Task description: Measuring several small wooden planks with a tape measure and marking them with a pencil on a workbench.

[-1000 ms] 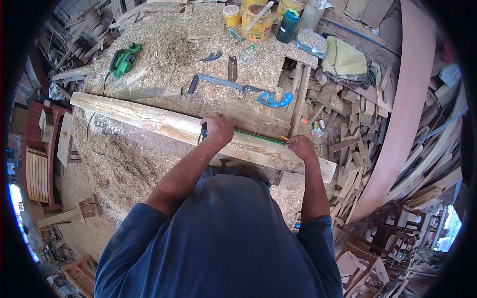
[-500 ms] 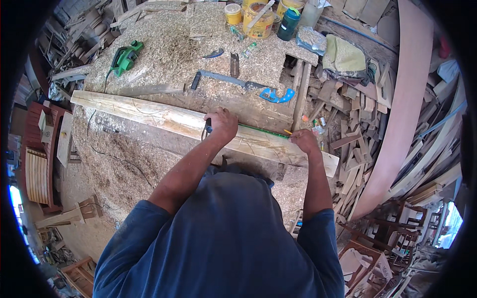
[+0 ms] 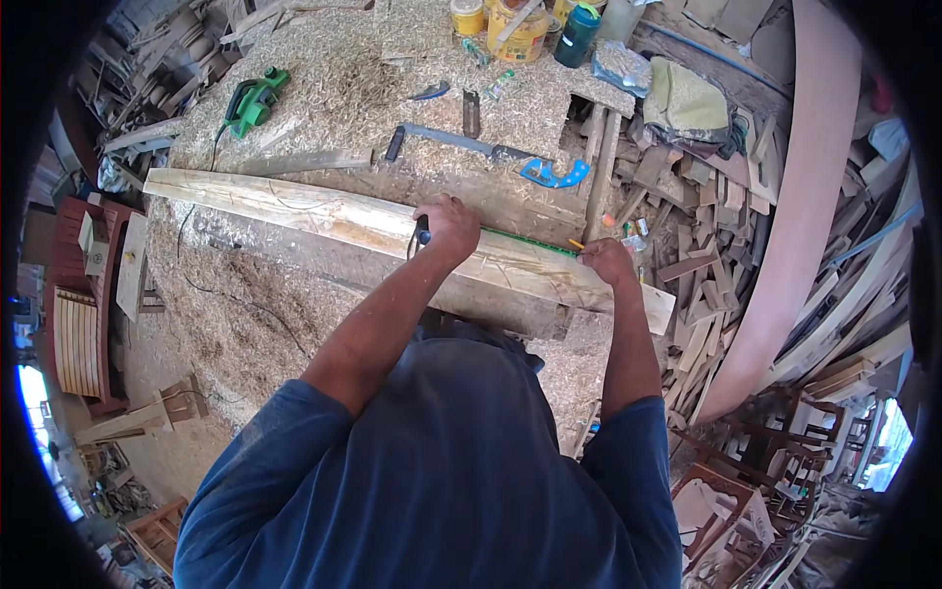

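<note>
A long, pale wooden board (image 3: 334, 211) lies across the bench in front of me. Over its middle, my left hand (image 3: 451, 228) is closed round a dark tape measure (image 3: 422, 234), whose case is mostly covered by the fingers. The green tape blade (image 3: 530, 241) runs from there along the board's far edge to my right hand (image 3: 608, 260). That hand is closed near the board's right end, pinching a yellow pencil (image 3: 576, 244) that points left beside the blade. Its fingers partly hide the end of the tape.
Beyond the board lie a handsaw with a blue handle (image 3: 555, 174) and a green electric planer (image 3: 253, 102), its cord trailing left. Yellow buckets (image 3: 517, 31) and a dark green bottle (image 3: 577, 36) stand at the back. Wood offcuts (image 3: 702, 285) pile up at the right; shavings cover the bench.
The whole view has shifted slightly, the bench appearing higher in it. My left hand has slid a little to the right along the board; the right hand keeps nearly the same place on it.
</note>
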### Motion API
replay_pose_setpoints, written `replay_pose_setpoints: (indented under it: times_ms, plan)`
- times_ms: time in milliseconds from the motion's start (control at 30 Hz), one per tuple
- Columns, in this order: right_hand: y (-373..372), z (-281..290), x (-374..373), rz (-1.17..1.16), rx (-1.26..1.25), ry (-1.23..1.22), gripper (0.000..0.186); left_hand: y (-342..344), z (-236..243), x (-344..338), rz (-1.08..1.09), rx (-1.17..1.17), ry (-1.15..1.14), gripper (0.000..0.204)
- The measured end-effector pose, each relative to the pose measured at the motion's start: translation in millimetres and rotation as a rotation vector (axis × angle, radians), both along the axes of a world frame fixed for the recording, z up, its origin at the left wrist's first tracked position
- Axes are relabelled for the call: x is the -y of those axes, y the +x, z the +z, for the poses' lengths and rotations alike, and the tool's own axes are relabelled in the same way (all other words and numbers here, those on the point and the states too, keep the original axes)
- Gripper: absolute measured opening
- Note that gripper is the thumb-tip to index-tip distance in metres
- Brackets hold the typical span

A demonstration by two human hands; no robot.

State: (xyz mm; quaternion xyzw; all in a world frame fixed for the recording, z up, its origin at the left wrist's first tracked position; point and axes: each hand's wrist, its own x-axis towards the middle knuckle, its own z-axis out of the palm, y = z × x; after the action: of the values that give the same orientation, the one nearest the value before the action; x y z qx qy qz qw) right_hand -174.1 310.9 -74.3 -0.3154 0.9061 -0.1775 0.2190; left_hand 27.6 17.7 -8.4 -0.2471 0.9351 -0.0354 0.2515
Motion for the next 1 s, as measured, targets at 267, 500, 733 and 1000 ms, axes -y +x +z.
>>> replay_pose_setpoints:
  times_ms: [267,500,733,1000]
  plan:
    - [-1,-2,-2,-0.018,0.023,-0.008,0.033,-3,-3,2,-0.017,-0.018,0.012,0.039]
    - [2,1,0,-0.068,0.053,0.071,0.036,-6,-5,3,-0.012,-0.003,-0.002,0.04]
    - [6,0,-4,-0.066,0.001,0.013,0.035,-11,-3,3,-0.017,0.043,-0.019,0.037]
    - [8,4,2,-0.088,0.03,0.033,0.035,-10,-2,5,-0.021,0.057,-0.024,0.036]
